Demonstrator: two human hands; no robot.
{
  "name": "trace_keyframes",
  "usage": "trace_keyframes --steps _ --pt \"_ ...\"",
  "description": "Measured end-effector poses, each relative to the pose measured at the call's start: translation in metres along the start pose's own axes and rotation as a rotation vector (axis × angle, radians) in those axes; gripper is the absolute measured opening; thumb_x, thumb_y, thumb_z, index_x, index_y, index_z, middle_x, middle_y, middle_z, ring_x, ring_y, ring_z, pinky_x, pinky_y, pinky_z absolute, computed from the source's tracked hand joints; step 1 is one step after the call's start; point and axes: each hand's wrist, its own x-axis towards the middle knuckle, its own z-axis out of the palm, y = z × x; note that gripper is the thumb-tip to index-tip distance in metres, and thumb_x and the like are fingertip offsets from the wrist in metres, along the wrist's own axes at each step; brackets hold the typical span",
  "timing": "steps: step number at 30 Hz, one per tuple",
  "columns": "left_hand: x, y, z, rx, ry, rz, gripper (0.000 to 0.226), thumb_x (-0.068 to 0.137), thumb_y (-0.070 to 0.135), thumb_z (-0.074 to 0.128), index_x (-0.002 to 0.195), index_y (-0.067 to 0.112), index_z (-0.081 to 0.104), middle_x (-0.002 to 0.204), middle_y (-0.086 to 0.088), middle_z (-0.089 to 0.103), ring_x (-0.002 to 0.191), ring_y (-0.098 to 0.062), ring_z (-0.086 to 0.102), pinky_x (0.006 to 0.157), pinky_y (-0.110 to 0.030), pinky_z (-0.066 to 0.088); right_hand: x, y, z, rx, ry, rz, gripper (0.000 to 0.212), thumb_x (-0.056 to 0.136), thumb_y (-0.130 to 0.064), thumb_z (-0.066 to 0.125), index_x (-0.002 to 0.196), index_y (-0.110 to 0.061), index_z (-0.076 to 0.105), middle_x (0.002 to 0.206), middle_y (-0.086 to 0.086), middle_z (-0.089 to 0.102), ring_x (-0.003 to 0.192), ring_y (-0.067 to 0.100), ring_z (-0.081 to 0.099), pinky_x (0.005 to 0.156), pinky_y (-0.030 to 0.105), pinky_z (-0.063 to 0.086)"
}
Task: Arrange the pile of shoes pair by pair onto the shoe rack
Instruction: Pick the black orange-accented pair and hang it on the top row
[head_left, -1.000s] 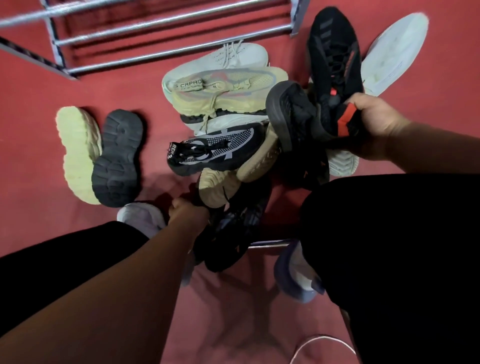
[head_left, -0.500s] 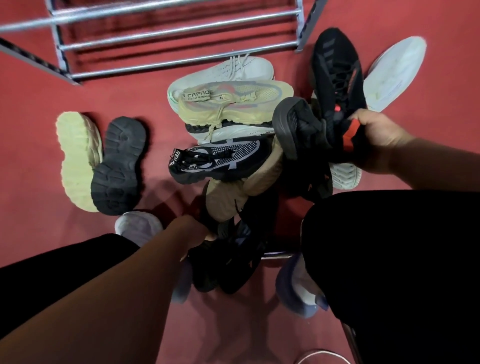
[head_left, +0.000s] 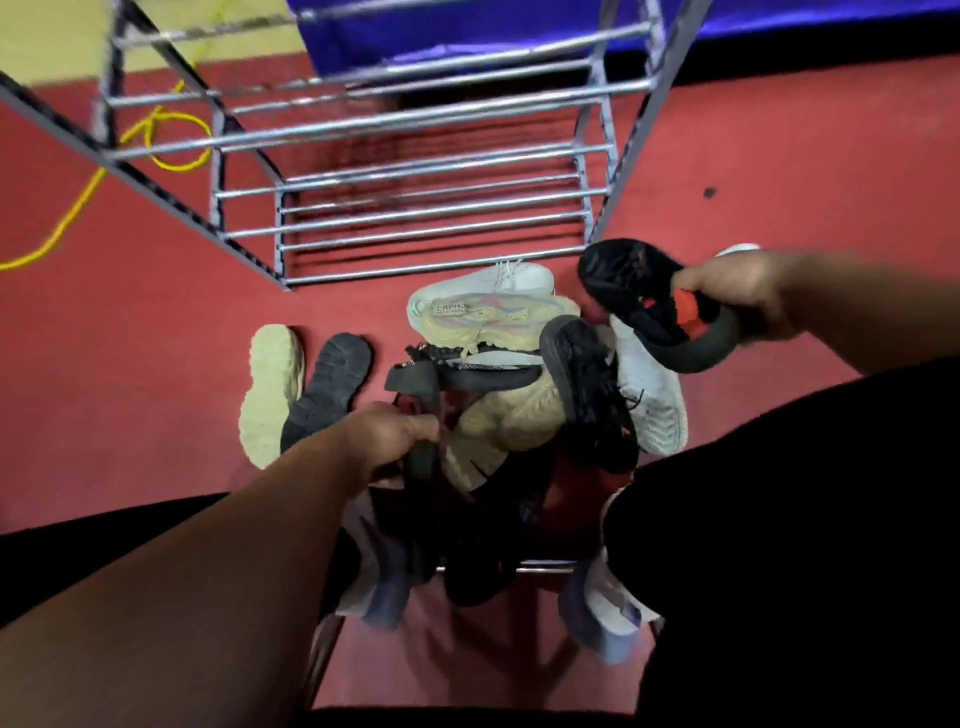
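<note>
Nearest, by the person's black-clad left leg, a lavender-and-white trainer (head_left: 384, 597) lies at the foot of the pile of shoes. A second lavender trainer (head_left: 597, 618) lies by the right leg. A thin metal bar (head_left: 545, 566) runs between them.

The left hand (head_left: 397, 439) has its fingers curled tight round the edge of a dark shoe with a red lining (head_left: 415, 387) at the pile's near-left side. Just right of it lie a beige knit shoe (head_left: 514, 415), a black lace-up shoe on its side (head_left: 587, 384) and a white trainer turned sole-up (head_left: 652, 400), all touching. A black-and-white mesh shoe (head_left: 478, 371) lies across them.

Left of the pile, a pale yellow shoe (head_left: 270, 389) and a dark grey shoe (head_left: 327, 384) lie sole-up side by side on the red floor (head_left: 130, 338).

Farther on, a yellow-beige trainer (head_left: 493, 325) carries a label reading "CAPRO"; the smaller line beneath is too blurred to read. A white lace-up sneaker (head_left: 498, 278) sits behind it.

The right hand (head_left: 737, 293) is raised over the pile's right edge. It is clamped on the heel of a black knit shoe with an orange-red patch (head_left: 634, 291).

Beyond stands the silver metal-tube shoe rack (head_left: 415, 208), its near legs blocking part of a yellow cable (head_left: 156, 135). A blue cloth (head_left: 467, 31) hangs behind.
</note>
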Motion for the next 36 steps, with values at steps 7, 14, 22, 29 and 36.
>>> trace_keyframes --steps 7,14,22,29,36 --pt "-0.096 0.064 -0.038 0.021 0.049 0.313 0.015 0.077 0.004 0.071 0.091 0.010 0.071 0.073 -0.011 0.068 0.056 -0.020 0.062 0.046 -0.019 0.045 -0.128 -0.059 -0.036 -0.206 -0.033 -0.072 0.011 0.079 -0.020 0.057 0.080 -0.012 0.065 0.073 0.011 0.067 0.055 0.026 0.062 0.057 0.026 0.047" --pt "-0.182 0.113 -0.073 0.047 0.113 0.503 0.021 0.077 0.008 0.073 0.081 0.021 0.057 0.070 -0.006 0.061 0.059 -0.020 0.060 0.056 -0.024 0.047 -0.253 -0.107 -0.034 -0.302 0.012 -0.194 0.008 0.075 -0.015 0.057 0.070 -0.016 0.063 0.058 0.003 0.065 0.040 0.018 0.057 0.041 0.019 0.044" --pt "-0.224 0.107 -0.088 -0.299 0.144 0.543 0.029 0.066 0.012 0.072 0.066 0.022 0.046 0.071 -0.011 0.050 0.059 -0.022 0.047 0.056 -0.028 0.038 -0.276 -0.098 0.021 0.020 0.018 -0.349 0.014 0.082 -0.017 0.055 0.087 -0.019 0.068 0.074 0.004 0.068 0.056 0.019 0.062 0.059 0.024 0.051" --pt "-0.232 0.125 -0.083 -0.629 -0.085 0.614 0.044 0.072 0.019 0.071 0.114 0.006 0.063 0.093 -0.018 0.066 0.075 -0.031 0.064 0.072 -0.043 0.057 -0.274 -0.104 0.048 0.379 0.042 -0.511 0.024 0.088 -0.014 0.057 0.069 -0.015 0.070 0.064 0.001 0.070 0.048 0.015 0.063 0.052 0.022 0.052" --pt "-0.220 0.153 -0.086 -0.779 -0.082 0.726 0.016 0.090 0.015 0.068 0.100 0.016 0.056 0.084 -0.011 0.061 0.068 -0.026 0.061 0.062 -0.035 0.056 -0.274 -0.125 0.071 0.679 -0.114 -0.600 0.037 0.091 -0.017 0.056 0.122 -0.004 0.073 0.115 0.016 0.074 0.092 0.028 0.072 0.082 0.037 0.061"
